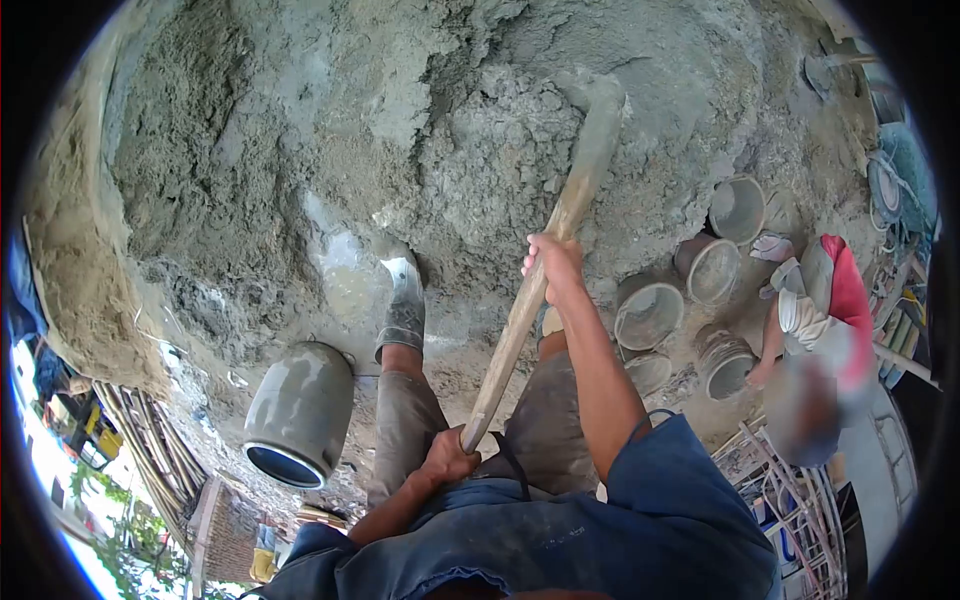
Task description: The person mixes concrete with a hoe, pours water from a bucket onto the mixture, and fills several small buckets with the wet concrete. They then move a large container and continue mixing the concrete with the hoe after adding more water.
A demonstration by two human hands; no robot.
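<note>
Both my hands grip the long wooden handle of a hoe (pixel 525 315), which slants from my waist up to the right. Low on the handle, by my lap, my left hand (pixel 450 458) is closed around its end. My right hand (pixel 556 266) wraps the shaft farther up, with the arm stretched forward. The hoe's far end is coated in wet grey mix, and its blade is mostly hidden in it. A heap of lumpy wet mortar (pixel 500 150) lies beside that end, to its left.
A grey drum (pixel 300 410) stands left of my boot (pixel 402 300). Several mix-stained buckets (pixel 650 315) stand at the right. A co-worker (pixel 845 300) in red bends there, one hand at a bucket (pixel 727 365). Poles (pixel 150 440) lie at the lower left, metal frames (pixel 800 510) at the lower right.
</note>
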